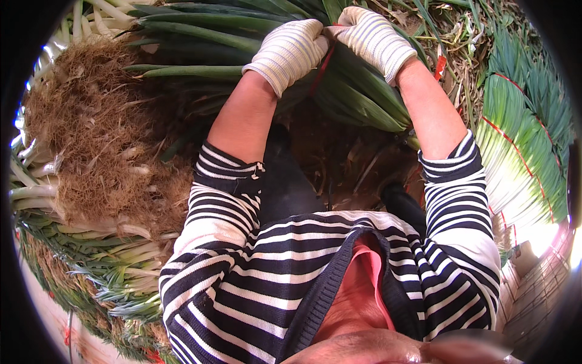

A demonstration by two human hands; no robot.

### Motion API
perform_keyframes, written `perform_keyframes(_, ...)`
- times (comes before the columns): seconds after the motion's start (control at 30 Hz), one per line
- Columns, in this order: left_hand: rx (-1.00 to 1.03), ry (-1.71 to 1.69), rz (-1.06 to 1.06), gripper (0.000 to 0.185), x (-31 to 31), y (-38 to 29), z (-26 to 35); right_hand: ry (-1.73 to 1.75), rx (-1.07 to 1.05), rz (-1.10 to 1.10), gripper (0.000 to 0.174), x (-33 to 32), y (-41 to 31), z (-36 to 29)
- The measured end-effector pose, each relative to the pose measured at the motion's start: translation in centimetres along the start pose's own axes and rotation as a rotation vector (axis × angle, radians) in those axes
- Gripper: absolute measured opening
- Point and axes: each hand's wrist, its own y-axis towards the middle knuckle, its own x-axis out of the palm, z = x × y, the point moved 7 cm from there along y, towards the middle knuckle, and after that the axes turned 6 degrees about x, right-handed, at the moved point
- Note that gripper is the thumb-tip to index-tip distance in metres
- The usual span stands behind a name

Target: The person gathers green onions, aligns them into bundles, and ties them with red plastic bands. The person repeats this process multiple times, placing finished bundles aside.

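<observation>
A bundle of long green onion-type leaves [359, 86] lies across the top middle, with a red tie [322, 70] around it. My left hand [288, 53], in a striped knit work glove, is closed at the tie on the bundle's left side. My right hand [375, 41], gloved alike, meets it from the right, its thumb and finger pinched on the red tie near the top. The fingertips of both hands nearly touch. The leaf ends fan out to the left; the other end runs down right, partly behind my right forearm.
A large heap with matted brown roots [100, 136] and pale stalks fills the left side. Tied bundles with white stalks and green leaves [514, 145] stand at the right. Dry leaf scraps [464, 68] lie at the upper right, and dark soil [345, 159] shows before my knees.
</observation>
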Motion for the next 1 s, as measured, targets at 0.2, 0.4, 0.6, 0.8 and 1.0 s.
perform_keyframes(0.2, -0.167, -0.275, -0.022, 0.029, 1.4, -0.1, -1.4, -0.046, -0.037, 0.001, 0.020, -0.8, -0.6, -0.3)
perform_keyframes(0.4, -0.141, -0.214, 0.007, 0.031, 1.4, -0.3, -1.3, -0.133, -0.257, 0.043, 0.024, -0.6, -0.9, 0.2)
perform_keyframes(0.6, -0.155, -0.302, 0.099, 0.032, 1.2, -0.3, -0.9, -0.381, -0.445, 0.160, 0.026, 0.7, -1.5, -0.3)
perform_keyframes(0.8, -0.174, -1.027, 0.273, 0.027, 0.2, -0.8, -2.2, -0.369, -0.436, 0.242, 0.022, 0.5, -2.1, 0.4)
perform_keyframes(1.0, 0.132, -0.027, 0.179, 0.027, 0.8, 0.6, 0.2, -0.353, -0.486, 0.305, 0.026, 0.2, -1.7, 0.5)
